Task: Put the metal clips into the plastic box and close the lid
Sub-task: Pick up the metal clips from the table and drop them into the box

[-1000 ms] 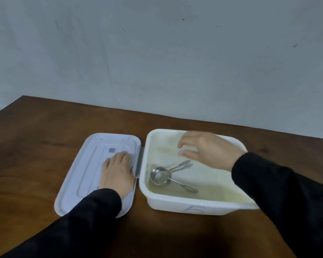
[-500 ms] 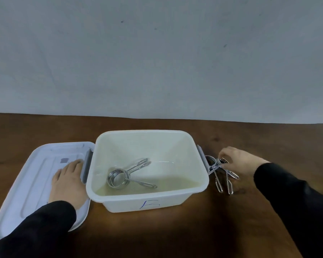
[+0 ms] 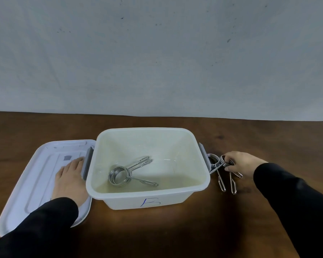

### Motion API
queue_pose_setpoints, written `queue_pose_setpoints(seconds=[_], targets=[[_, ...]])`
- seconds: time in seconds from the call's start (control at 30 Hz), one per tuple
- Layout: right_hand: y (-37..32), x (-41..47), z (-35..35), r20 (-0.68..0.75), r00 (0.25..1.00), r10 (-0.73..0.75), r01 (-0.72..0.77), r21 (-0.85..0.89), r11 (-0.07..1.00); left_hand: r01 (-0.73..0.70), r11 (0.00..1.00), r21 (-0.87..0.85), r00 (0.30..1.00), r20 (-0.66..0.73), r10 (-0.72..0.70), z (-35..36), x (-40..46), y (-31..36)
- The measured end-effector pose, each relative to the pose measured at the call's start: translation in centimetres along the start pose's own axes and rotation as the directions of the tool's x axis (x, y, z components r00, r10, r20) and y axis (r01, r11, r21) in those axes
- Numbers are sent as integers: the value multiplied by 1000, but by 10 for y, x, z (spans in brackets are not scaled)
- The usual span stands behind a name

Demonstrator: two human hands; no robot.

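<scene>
Inside plastic box (image 3: 201, 164) lies one metal clip (image 3: 127, 174).

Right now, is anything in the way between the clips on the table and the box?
Only the box's own right wall and its grey latch. The right hand is on the clips; they must go up over the rim. The lid lies off.

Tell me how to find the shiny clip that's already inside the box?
Look at the white plastic box in the middle of the brown table. On its floor lies one metal clip, a coil of wire with two long handles. The other clips lie outside, beside the box's right wall, under the right hand.
</scene>
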State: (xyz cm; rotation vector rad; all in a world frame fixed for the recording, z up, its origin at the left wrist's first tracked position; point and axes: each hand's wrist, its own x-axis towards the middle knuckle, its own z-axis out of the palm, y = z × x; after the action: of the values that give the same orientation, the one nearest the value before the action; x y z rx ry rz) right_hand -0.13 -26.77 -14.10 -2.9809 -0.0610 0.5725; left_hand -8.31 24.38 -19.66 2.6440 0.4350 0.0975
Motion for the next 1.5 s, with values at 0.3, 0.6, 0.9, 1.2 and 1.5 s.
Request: queue_pose_setpoints(seconds=[0.3,0.6,0.9,1.2,1.5], targets=[[7,1,2,-70,996,-61,65,57,996,18,1000,11,1000,-5,-18,2,1,0],[-24,-36,-68,-520,853,-33,225,311,923,-5,1000,25,1000,4,5,-3,-1,3],[-188,-122,-141,-414,892,-180,291,223,930,-82,991,103,996,-26,85,-1,4,-4],[-235,-57,-48,-12,990,-138,138,-32,990,-95,984,149,993,-50,104,5,11,-11],[-237,-26,-10,84,994,-66,80,-185,979,-100,983,152,993,-50,109,9,14,-13]])
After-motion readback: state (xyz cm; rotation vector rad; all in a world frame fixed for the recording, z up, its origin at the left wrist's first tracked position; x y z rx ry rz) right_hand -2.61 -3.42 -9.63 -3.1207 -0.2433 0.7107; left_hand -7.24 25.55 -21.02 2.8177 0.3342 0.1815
